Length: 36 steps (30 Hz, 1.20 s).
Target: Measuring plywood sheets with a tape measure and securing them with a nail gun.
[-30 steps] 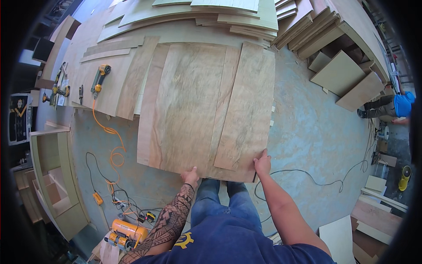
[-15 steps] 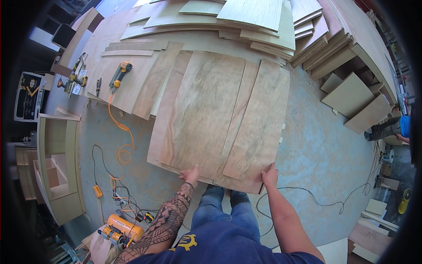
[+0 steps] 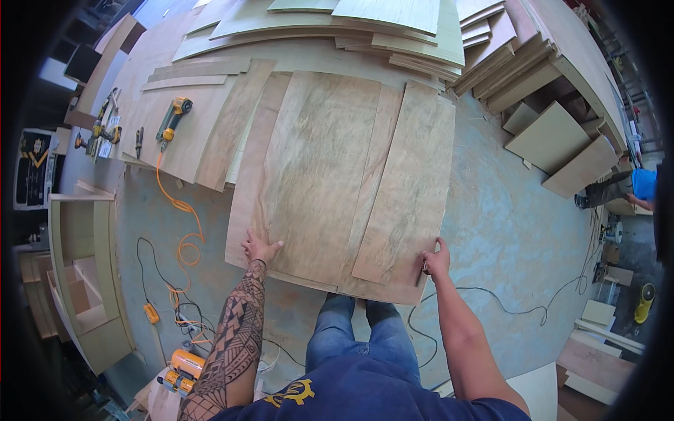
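A wide wooden board (image 3: 316, 168) lies in front of the person, its far part over the counter (image 3: 302, 57) and its near edge above the jeans (image 3: 354, 326). A narrower board (image 3: 404, 189) rests on its right side. The hands are well apart: the left hand (image 3: 260, 250), fingers spread, presses flat near the lower left corner, while the right hand (image 3: 436, 259), at the right edge, is curled around a small dark item (image 3: 424, 266), too small to name. Left of the boards sit a yellow-and-black nail gun (image 3: 172, 123) with an orange hose (image 3: 186, 207) and pliers (image 3: 139, 142).
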Available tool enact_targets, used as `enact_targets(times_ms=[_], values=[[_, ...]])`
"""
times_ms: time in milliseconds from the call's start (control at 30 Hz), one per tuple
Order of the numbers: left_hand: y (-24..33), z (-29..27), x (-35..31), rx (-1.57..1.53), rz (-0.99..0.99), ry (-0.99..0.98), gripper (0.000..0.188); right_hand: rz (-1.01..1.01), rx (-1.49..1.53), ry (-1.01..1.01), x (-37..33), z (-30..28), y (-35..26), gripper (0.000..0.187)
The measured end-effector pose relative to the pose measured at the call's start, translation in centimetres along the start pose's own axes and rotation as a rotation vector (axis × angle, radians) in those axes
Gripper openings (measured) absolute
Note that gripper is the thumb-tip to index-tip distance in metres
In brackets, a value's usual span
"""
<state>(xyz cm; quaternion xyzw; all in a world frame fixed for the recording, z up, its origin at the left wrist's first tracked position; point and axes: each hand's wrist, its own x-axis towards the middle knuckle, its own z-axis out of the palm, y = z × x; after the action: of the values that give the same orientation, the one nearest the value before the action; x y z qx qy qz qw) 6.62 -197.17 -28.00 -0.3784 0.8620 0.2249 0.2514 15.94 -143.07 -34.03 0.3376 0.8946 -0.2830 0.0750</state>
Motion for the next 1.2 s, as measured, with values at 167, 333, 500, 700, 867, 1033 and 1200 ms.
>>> enact_targets(times_ms=[167,333,500,700,867,1033,1200], values=[[-7.1,-1.3,0.9,0.022,-0.012,0.034,0.126,0.154,0.264,-0.134,-2.9,2.0,-5.1,0.078],[-12.2,-1.8,3.4,-0.101,0.024,0.019,0.115,0.224,0.398,-0.337,-5.0,2.1,-8.0,0.083],[-13.2,0.2,2.8,-0.227,0.317,0.359,0.091,0.12,0.483,-0.45,-7.4,4.8,-11.3,0.078],[-3.8,8.0,-12.7,-0.476,0.559,-0.363,0.053,0.565,0.725,-0.393,-11.8,6.3,-10.0,0.027],[-3.0,8.3,-28.5,-0.39,0.759,-0.504,0.071,0.824,0.888,-1.121,-20.5,2.0,-12.9,0.027],[-2.7,3.7,-29.8,-0.25,0.836,-0.673,0.062,0.72,0.978,-1.385,-22.4,-3.1,-11.6,0.032],[-2.9,0.9,-31.9,-0.128,0.852,-0.609,0.051,0.499,0.777,-1.468,-21.7,-7.6,-12.7,0.019]])
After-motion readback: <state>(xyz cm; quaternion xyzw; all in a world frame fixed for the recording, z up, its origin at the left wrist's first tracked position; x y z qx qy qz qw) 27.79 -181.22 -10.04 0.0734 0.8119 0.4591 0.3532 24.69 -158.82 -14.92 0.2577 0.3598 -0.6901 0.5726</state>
